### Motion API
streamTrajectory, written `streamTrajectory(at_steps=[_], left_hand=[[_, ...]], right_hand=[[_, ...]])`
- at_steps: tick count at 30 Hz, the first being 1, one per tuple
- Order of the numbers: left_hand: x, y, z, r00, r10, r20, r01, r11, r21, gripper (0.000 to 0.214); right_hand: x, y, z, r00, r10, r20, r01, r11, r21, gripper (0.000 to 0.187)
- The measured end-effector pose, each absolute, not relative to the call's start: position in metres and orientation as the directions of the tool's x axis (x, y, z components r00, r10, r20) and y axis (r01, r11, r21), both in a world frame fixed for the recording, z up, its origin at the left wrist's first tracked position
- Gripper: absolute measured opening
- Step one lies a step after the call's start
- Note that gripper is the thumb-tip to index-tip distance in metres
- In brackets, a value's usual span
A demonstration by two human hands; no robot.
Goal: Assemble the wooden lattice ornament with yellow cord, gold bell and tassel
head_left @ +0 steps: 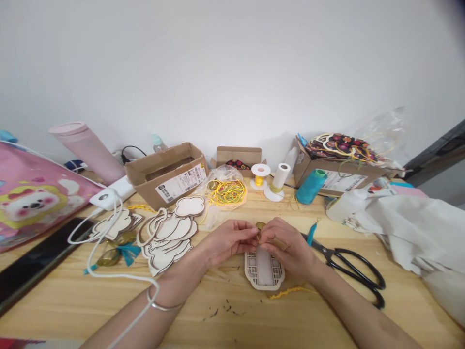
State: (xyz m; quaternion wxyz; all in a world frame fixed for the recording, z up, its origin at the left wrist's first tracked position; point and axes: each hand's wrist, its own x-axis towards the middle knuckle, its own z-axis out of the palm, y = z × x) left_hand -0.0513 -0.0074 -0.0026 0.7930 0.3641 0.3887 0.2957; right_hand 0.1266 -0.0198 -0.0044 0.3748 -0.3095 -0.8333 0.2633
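Observation:
My left hand (pixel 232 238) and my right hand (pixel 286 240) meet at the fingertips over the table, both with fingers pinched together. Between them shows a small round brass-coloured piece (pixel 260 225). What thin thing the fingertips grip is too small to tell. Below the hands lies a pale wooden plaque (pixel 264 281) with cut-out lattice sides and a plain middle panel, its top end hidden by my fingers. A yellow braided cord (pixel 288 292) rests at its lower right. Black-handled scissors (pixel 358 269) lie to the right, near a teal tassel (pixel 311 233).
On the left are stacked wooden cut-outs (pixel 170 232), brass pieces with teal tassels (pixel 129 252), a white cable (pixel 123 276) and a phone (pixel 39 261). Behind stand an open cardboard box (pixel 167 177), bagged yellow cord (pixel 228 192), a teal thread cone (pixel 311 186) and a filled box (pixel 341 177).

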Motion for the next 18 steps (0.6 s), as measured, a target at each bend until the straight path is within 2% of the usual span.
streamTrajectory(at_steps=[2, 6, 12, 15, 18], left_hand=[[-0.049, -0.008, -0.001, 0.482, 0.797, -0.365, -0.136, 0.480, 0.867, 0.011], [-0.045, -0.008, -0.001, 0.434, 0.864, -0.256, 0.095, 0.238, 0.967, 0.009], [-0.041, -0.014, -0.001, 0.404, 0.915, -0.013, 0.364, -0.148, 0.919, 0.015], [-0.039, -0.015, -0.001, 0.381, 0.924, 0.000, 0.350, -0.144, 0.926, 0.017], [-0.037, -0.014, -0.004, 0.358, 0.928, -0.101, 0.248, 0.010, 0.969, 0.016]], right_hand=[[0.127, -0.019, -0.005, -0.482, 0.749, 0.456, 0.369, 0.645, -0.670, 0.007], [0.127, -0.016, -0.008, -0.353, 0.811, 0.466, 0.441, 0.584, -0.682, 0.009], [0.127, -0.015, -0.013, -0.344, 0.837, 0.425, 0.442, 0.544, -0.713, 0.007], [0.127, -0.015, -0.014, -0.293, 0.876, 0.384, 0.446, 0.480, -0.755, 0.006], [0.126, -0.015, -0.014, -0.278, 0.884, 0.376, 0.443, 0.466, -0.766, 0.006]])
